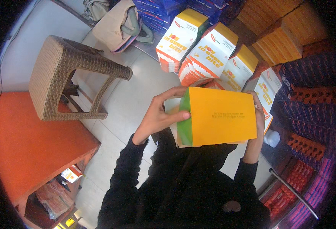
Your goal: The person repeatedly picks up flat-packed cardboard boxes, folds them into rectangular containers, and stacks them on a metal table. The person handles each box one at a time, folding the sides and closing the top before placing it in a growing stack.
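Observation:
Between my two hands is a yellow cardboard box (221, 114) with a green end panel, held up in front of my body. My left hand (162, 112) grips its green end, thumb pressed on the edge and fingers behind. At the opposite end my right hand (256, 110) wraps round the side, most of its fingers hidden by the box. White flaps show behind and beneath the box on the left. Just beyond it stand stacks of nested white, orange and yellow cartons (210, 51), some tilted against each other.
A brown woven-pattern stool (48, 76) stands at the left, above an orange table (42, 141) with packets on its shelf. A beige bag (112, 26) lies at the back. Piled dark blue boxes (309, 72) line the right, near a white object (271, 139) and a metal rod (294, 192).

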Demonstrator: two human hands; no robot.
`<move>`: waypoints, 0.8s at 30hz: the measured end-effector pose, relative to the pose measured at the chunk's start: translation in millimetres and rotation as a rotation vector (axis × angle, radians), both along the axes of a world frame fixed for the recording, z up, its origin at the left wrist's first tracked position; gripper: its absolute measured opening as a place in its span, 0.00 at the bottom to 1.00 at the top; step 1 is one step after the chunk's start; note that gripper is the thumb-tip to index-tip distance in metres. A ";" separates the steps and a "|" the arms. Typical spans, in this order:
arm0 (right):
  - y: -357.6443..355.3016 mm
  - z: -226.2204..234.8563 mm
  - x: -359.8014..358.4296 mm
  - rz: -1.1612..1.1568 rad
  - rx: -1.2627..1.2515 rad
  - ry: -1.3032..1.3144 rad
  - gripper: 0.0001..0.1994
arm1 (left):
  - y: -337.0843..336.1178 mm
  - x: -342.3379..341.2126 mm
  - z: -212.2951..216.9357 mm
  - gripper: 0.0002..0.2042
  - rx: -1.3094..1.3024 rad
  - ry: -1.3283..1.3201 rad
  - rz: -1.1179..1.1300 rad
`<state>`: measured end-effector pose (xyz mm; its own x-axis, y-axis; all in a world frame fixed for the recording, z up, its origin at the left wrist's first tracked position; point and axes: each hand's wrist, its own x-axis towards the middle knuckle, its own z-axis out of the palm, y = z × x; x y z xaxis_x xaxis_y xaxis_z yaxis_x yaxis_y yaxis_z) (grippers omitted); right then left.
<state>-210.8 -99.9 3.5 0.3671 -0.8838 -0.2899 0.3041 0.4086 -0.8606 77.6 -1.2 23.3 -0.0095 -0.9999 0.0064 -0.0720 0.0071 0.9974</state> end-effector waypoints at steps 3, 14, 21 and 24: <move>-2.4 -4.7 -1.6 -0.031 0.033 -0.013 0.10 | 2.3 0.8 -6.2 0.33 0.027 -0.009 0.002; -2.3 -8.8 -7.8 -0.016 -0.009 0.058 0.06 | 1.5 -0.5 -13.1 0.39 0.057 0.076 0.015; 1.2 -12.0 -9.2 -0.033 -0.145 0.080 0.04 | 2.8 -11.3 -0.3 0.23 0.028 -0.023 0.045; 3.0 2.7 -5.5 -0.062 -0.239 0.270 0.07 | 3.9 -11.8 6.0 0.20 0.022 -0.043 0.072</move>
<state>-216.2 -97.0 6.2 0.2489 -0.9566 -0.1515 0.0711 0.1740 -0.9822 65.7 2.7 29.2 0.0622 -0.9980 -0.0144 -0.1143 -0.0214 0.9932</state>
